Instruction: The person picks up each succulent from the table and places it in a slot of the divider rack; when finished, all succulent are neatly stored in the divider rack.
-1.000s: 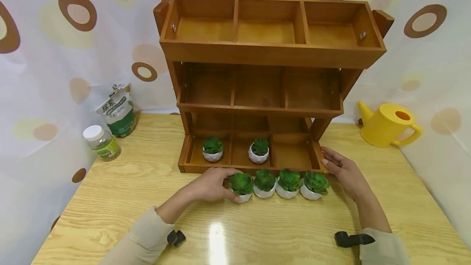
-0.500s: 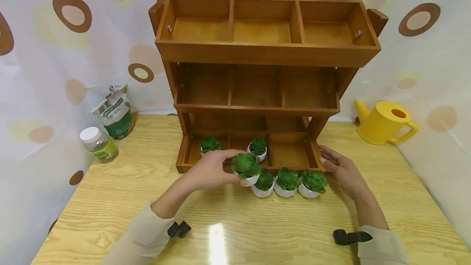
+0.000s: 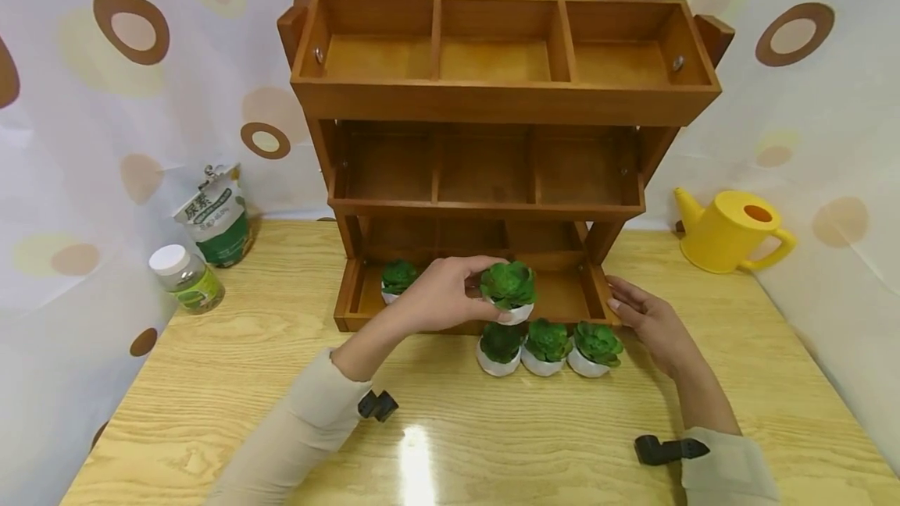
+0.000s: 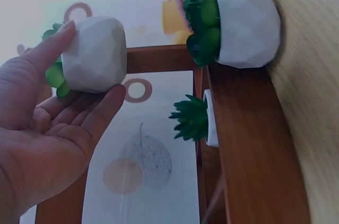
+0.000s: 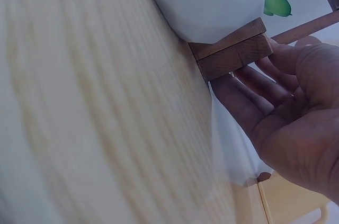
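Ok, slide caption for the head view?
Left hand holds up a plant; right hand grips the shelf; three more plants stand on the table.

— On the right of the counter (image 3: 232,365), it's the yellow watering can (image 3: 727,234), spout aimed left!
— And out left, the white-lidded jar (image 3: 191,283), just in front of the clipped green-and-white bag (image 3: 221,219), circle-patterned wall covering (image 3: 837,123) behind!

Left hand (image 3: 446,295) aloft, pinching between thumb (image 4: 59,38) and fingers (image 4: 107,108); right hand (image 3: 654,328) low, gripping.
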The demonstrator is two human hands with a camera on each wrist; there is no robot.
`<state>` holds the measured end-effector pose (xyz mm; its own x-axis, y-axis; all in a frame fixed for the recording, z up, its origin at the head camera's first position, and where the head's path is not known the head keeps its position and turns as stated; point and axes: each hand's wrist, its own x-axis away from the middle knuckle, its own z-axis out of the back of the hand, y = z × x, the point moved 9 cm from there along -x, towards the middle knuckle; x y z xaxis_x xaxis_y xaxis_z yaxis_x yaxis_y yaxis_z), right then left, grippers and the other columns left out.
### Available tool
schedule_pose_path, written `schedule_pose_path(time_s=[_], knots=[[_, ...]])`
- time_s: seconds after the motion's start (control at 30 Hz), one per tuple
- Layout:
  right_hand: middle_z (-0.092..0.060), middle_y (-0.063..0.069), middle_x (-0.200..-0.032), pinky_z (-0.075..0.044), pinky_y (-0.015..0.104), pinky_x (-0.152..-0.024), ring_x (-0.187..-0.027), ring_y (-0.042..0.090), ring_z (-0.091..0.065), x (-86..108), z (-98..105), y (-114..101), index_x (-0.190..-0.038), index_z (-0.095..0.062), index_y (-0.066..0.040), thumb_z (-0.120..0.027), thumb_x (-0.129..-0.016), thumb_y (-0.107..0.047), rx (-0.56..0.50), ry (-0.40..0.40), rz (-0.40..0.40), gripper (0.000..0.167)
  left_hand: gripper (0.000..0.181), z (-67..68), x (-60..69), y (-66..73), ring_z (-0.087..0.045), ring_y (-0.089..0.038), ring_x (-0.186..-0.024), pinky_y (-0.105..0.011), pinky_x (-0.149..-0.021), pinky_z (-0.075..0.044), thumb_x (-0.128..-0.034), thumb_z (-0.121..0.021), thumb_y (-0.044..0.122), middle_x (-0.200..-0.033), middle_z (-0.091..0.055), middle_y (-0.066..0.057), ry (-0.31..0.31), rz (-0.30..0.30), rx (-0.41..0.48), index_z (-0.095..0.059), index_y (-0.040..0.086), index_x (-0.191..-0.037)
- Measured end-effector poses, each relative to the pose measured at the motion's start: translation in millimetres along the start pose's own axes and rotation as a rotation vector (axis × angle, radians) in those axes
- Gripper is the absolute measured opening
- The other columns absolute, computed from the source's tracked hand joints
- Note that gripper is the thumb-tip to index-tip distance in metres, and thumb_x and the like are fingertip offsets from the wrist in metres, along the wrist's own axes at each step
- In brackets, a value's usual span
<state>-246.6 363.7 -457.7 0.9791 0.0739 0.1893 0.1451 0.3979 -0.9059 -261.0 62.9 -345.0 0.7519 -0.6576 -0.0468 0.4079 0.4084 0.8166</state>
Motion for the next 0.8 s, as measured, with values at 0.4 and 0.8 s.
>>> schedule_pose_path(time_s=[0.4, 0.8], knots=[[-0.03, 0.019, -0.165, -0.057, 0.024, -0.093, -0.133, 0.016, -0.054, 0.5, 1, -1, -0.163, -0.023, -0.014, -0.044, -0.109, -0.039, 0.02, 0.007, -0.012, 0.064, 0.071, -10.2, -35.0, 10.9, -0.063, -0.009, -0.076, -0.026, -0.075, -0.051, -0.0825, -0.084, 0.043, -0.092, -0.074, 0.012, -0.009, 0.031, -0.028, -0.055, 0.03, -0.146], [-0.03, 0.018, -0.165, -0.056, 0.025, -0.094, -0.137, 0.023, -0.052, 1.3, -1, -1, -0.163, -0.022, -0.015, -0.045, -0.109, -0.038, 0.003, 0.007, -0.017, 0.063, 0.075, -29.6, -68.7, 13.0, -0.065, -0.013, -0.105, -0.03, -0.088, -0.055, -0.082, -0.083, 0.046, -0.126, -0.07, 0.002, 0.012, 0.069, -0.067, -0.055, 0.021, -0.147]])
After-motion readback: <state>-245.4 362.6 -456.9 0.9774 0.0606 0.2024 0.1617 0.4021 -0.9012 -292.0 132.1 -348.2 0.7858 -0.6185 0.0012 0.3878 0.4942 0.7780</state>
